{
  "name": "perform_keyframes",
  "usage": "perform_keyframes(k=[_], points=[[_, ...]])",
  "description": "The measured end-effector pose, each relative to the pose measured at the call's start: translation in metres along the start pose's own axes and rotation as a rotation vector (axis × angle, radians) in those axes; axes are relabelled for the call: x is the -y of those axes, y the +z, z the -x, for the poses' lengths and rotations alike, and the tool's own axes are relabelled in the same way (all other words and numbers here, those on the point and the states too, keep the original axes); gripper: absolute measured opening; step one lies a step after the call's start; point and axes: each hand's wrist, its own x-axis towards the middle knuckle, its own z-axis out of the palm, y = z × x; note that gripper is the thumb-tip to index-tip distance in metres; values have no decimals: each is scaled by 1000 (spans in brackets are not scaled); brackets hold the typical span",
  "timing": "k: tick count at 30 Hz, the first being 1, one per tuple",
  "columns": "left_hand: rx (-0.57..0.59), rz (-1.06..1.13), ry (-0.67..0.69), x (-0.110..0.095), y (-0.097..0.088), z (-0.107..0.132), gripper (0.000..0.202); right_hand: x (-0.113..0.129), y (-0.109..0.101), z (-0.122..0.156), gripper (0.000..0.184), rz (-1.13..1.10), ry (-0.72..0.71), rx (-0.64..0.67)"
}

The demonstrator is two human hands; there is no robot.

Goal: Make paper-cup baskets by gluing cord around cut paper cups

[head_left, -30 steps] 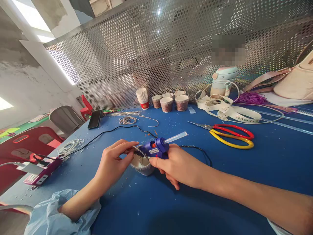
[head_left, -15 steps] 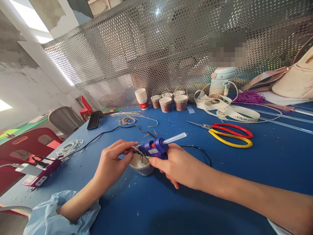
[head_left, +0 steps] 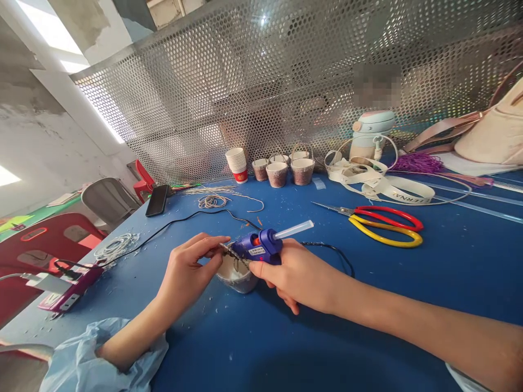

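In the head view, my right hand (head_left: 302,275) is wrapped round a purple hot glue gun (head_left: 256,246). A clear glue stick (head_left: 294,230) juts from its back end. The gun's nozzle end points left, near my left fingers; its tip is hidden. My left hand (head_left: 190,267) pinches one end of a thin, dark twisted cord (head_left: 236,257). This cord spans the mouth of a small cup (head_left: 241,284) with a rough grey outside, standing on the table. My right thumb lies at the cord's other end; whether it presses on it I cannot tell.
Scissors (head_left: 376,224) with red and yellow handles lie to the right. Several small baskets (head_left: 301,171) and stacked paper cups (head_left: 237,164) stand at the back. A black cable (head_left: 175,219) crosses the blue table (head_left: 318,348) to a purple power strip (head_left: 71,288).
The glue gun has shifted very slightly to the right, its glue stick with it. Both hands keep nearly the same place and hold.
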Motion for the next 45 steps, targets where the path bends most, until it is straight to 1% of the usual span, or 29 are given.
perform_keyframes(k=[12,17,24,30,45], points=[[-8,-26,29,0,0,-1,28,0,0,0,24,-3,26,10],[-11,-33,35,-2,0,-1,27,3,1,1,30,-26,28,19],[-7,-29,26,-2,0,0,26,-2,5,-2,32,-38,58,24],[-7,-35,25,-2,0,0,27,-1,4,-1,30,-34,83,13],[-15,-35,36,-4,-1,-2,26,5,2,4,26,33,63,-21]])
